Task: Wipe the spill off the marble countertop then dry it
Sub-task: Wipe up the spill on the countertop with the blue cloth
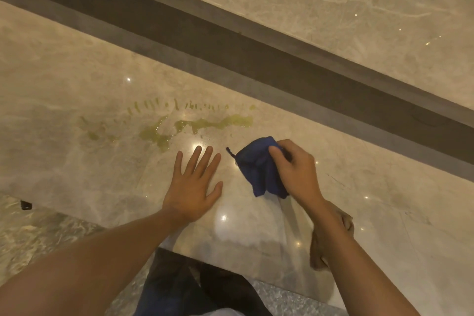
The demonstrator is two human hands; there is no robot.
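On the glossy beige marble worktop (77,79), a smeared yellow-green liquid spill (195,124) lies just beyond both hands. The left hand (193,185) rests flat, fingers straight and spread — the right hand (295,170) grips a crumpled dark blue cloth (259,167) against the surface, near the spill's right end.

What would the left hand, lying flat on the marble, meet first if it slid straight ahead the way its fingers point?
The left hand would probably run into the yellow-green spill on the countertop, just beyond its fingertips; nothing else appears between them.
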